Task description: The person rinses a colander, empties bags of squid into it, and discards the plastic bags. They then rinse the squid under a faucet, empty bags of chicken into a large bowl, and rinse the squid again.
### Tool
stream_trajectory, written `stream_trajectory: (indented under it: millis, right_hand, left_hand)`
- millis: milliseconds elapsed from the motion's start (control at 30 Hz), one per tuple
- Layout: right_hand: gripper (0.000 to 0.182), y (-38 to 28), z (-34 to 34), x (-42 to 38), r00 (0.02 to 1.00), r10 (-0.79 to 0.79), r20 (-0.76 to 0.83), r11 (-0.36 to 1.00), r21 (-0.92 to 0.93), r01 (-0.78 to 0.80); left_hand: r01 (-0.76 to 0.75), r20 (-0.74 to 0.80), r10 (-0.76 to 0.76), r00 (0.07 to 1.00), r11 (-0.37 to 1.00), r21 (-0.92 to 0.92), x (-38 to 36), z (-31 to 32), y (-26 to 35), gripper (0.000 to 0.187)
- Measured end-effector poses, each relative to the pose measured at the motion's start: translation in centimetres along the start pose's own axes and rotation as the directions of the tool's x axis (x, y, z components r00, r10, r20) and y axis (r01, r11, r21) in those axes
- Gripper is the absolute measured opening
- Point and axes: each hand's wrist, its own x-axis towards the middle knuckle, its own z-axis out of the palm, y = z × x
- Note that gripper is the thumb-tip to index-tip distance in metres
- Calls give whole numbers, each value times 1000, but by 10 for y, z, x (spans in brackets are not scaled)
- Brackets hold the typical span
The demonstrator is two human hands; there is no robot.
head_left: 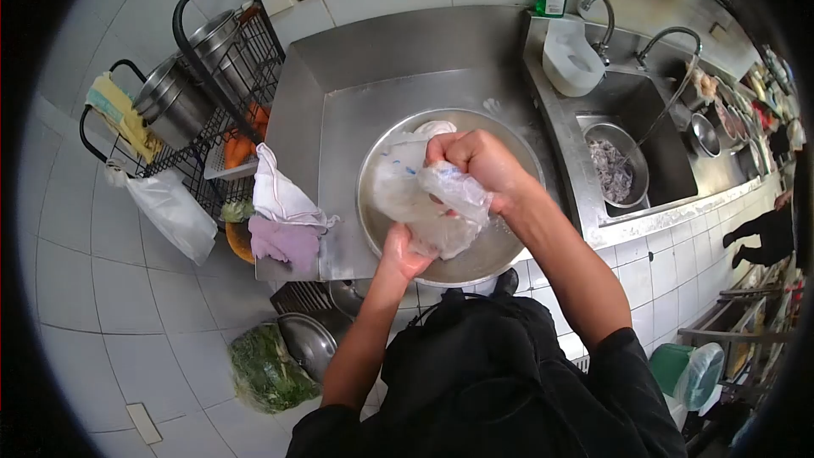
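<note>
A clear plastic bag [403, 191] with small blue marks is held over a wide metal bowl [366, 212], which sits on the steel counter. My right hand [482, 165] is closed around the bag's gathered upper part. Lower down and to the left, my left hand [407, 253] grips the bag's near side, its fingers partly hidden by the plastic. Something pale fills the bag, but I cannot make out what it is. Behind the bag, a white bunched item [435, 128] shows at the bowl's far side.
On the left stands a black wire rack [216, 89] with metal pots. Pink and white cloths [284, 242] hang over the counter's edge. At right, a sink [661, 119] contains a metal bowl [632, 153]. Bagged greens [267, 369] are on the floor. Another person's dark clothing [767, 233] appears far right.
</note>
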Motion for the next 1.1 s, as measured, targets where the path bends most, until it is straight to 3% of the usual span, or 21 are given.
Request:
stream_trajectory:
  millis: [33,67,167,200,233,267,367,400,467,500,533,633,667,700,733,800,900,1000,1100]
  right_hand:
    - [11,4,-3,2,998,-9,61,1000,-11,10]
    - [9,7,-6,-2,1000,2,-25,995,-99,-4]
    - [13,30,-49,-25,950,61,-305,975,-185,-122]
    - [17,45,-68,-27,922,-22,-386,904,-402,-146]
    - [22,67,-87,-31,886,-111,-451,792,-579,-195]
    - [37,86,-102,-37,908,-143,-393,694,-694,-191]
    - [61,135,-83,-40,901,-245,-357,572,-804,-163]
    - [68,145,-74,-43,917,-237,-320,540,-828,-150]
    - [83,152,-55,-37,950,-224,-217,466,-880,-91]
    - [83,151,-46,-35,946,-220,-237,419,-899,-128]
    - [84,148,-36,-37,942,-214,-257,371,-914,-165]
    - [81,152,-34,-33,930,-284,-235,160,-967,-196]
    - [80,147,-28,-35,932,-296,-211,77,-977,-197]
    - [80,145,-24,-37,934,-304,-188,-5,-980,-199]
    - [74,144,-24,-36,936,-302,-184,54,-983,-175]
    - [67,147,-27,-34,930,-342,-134,49,-991,-125]
    - [58,148,-26,-34,921,-374,-109,82,-993,-84]
    - [52,148,-29,-34,915,-388,-112,130,-989,-66]
    - [48,149,-40,-38,912,-391,-121,170,-984,-58]
  left_hand:
    - [-17,65,22,998,998,-67,4,-1,2,53]
    - [-97,136,109,985,991,-94,2,8,9,53]
    - [-240,31,240,970,971,2,-2,16,35,52]
    - [-354,-13,366,930,908,222,3,16,37,52]
    - [-422,-39,487,873,792,442,3,13,35,53]
    - [-443,-31,599,800,624,643,2,10,32,54]
    - [-441,81,726,683,322,838,3,0,17,59]
    - [-375,168,795,582,79,924,3,-7,13,55]
    - [-284,203,768,608,-29,959,-7,-9,8,51]
    - [-223,204,755,623,-79,972,-14,-12,5,48]
    - [-255,255,794,552,-131,958,-13,-21,4,38]
    - [-274,-50,678,733,362,891,-27,4,16,32]
    - [-278,16,711,703,254,927,-22,-1,20,28]
    - [-273,13,684,729,274,922,-19,-7,23,29]
    - [-271,12,655,755,295,916,-15,-9,25,30]
    - [-297,30,623,782,329,896,-7,-15,32,30]
    - [-217,-83,548,832,461,860,-5,-9,49,41]
    - [-180,-178,494,851,593,785,6,-13,60,40]
    - [-84,-195,345,918,651,755,0,-20,69,34]
